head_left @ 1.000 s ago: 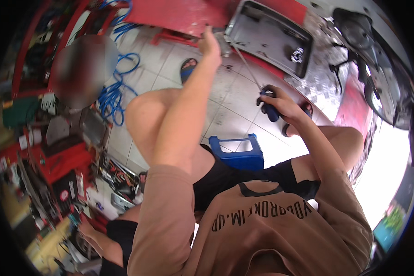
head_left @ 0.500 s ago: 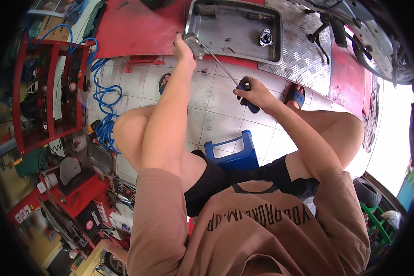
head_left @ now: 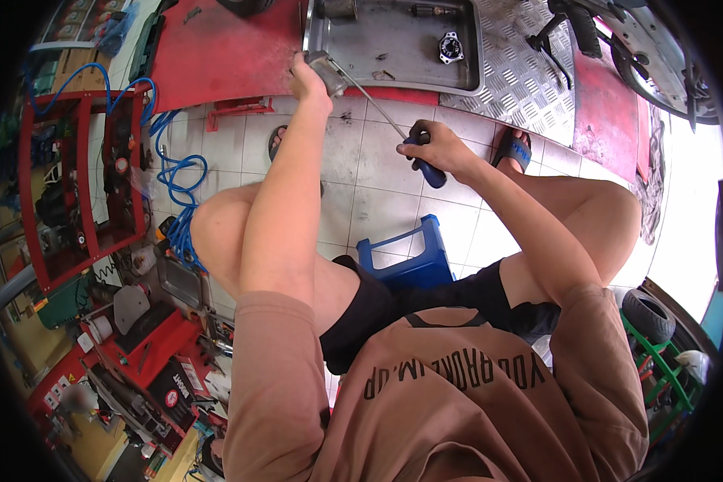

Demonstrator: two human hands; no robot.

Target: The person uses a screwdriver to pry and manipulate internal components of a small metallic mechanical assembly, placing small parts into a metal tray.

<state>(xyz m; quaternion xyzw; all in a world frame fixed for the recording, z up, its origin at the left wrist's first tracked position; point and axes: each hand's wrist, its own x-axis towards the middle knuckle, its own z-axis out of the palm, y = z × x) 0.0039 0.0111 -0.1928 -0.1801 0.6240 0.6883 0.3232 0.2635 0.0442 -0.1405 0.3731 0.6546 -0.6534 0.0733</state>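
My left hand (head_left: 310, 87), at the near left corner of a grey metal tray (head_left: 475, 60), is closed around a dull metal cylindrical part (head_left: 328, 76). My right hand (head_left: 440, 148) grips a screwdriver with a dark blue handle (head_left: 432, 173). Its long shaft (head_left: 377, 107) slants up and left, and the tip meets the rim of the cylindrical part; how far it reaches in cannot be made out. Inside the tray lie a silver and black metal part (head_left: 451, 48), a metal cylinder (head_left: 341, 9) and a slim dark part (head_left: 434, 11).
A red platform (head_left: 225, 60) and a tread plate (head_left: 510, 76) surround the tray. A motorcycle (head_left: 659, 68) stands at the far right. A blue stool (head_left: 414, 269) sits between my legs. Coiled blue hose (head_left: 177, 173) and a red rack (head_left: 88, 185) are on the left, a tyre (head_left: 649, 315) on the right.
The view has shifted slightly. My right fingers have shifted on the screwdriver, which still touches the cylindrical part. At the lower left, another person's hand has mostly left the spot where it showed.
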